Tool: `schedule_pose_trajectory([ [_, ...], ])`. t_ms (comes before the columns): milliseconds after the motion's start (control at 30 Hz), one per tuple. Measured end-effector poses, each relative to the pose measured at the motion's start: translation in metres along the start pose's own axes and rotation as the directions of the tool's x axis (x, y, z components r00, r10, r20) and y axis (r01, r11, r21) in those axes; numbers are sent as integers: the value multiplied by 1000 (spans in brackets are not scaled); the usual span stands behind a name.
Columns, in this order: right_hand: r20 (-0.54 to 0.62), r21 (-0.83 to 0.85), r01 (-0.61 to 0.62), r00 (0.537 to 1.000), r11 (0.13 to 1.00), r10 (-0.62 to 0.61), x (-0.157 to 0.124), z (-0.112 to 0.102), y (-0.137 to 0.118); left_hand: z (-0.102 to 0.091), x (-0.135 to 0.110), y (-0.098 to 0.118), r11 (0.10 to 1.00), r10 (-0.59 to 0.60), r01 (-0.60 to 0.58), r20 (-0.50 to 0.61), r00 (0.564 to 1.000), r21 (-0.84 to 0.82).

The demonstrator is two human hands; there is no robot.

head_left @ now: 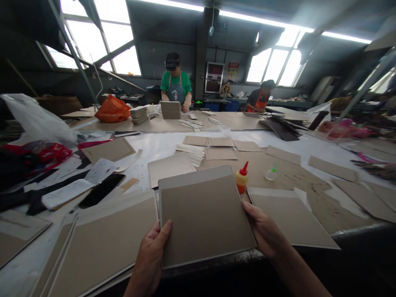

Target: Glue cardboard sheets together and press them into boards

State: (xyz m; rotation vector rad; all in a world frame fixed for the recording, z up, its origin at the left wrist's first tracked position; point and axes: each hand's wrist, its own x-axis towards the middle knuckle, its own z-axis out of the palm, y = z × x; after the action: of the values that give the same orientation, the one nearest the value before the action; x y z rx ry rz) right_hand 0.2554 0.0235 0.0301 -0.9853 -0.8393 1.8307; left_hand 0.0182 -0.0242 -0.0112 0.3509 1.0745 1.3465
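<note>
A square grey-brown cardboard panel (206,218) with a paler strip along its far edge is held up over the table's front edge. My left hand (153,251) grips its left side, thumb on top. At the right side, my right hand (262,227) clasps the edge, fingers mostly hidden underneath. Left of it lies a stack of similar panels (105,243); to the right rests another panel (287,214). Behind the held panel stand a bottle with a red nozzle (241,179) and a small clear bottle with a green tip (271,173).
A black phone (102,190) and an open notebook (69,193) lie at left, near a white plastic bag (37,117). Cardboard strips (192,153) sit mid-table. Across the table stand a person in a green shirt (176,84) and an orange bag (113,109); another person (261,99) is farther right.
</note>
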Motion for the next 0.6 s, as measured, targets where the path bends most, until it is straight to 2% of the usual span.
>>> schedule_pose_trajectory([
  [167, 18, 81, 2, 1000, 997, -4, -3, 2, 2, -2, -3, -2, 1000, -4, 4, -8, 1000, 31],
  [600, -69, 84, 53, 997, 995, -47, 0, 2, 5, -3, 1, -9, 998, -6, 11, -89, 996, 56],
])
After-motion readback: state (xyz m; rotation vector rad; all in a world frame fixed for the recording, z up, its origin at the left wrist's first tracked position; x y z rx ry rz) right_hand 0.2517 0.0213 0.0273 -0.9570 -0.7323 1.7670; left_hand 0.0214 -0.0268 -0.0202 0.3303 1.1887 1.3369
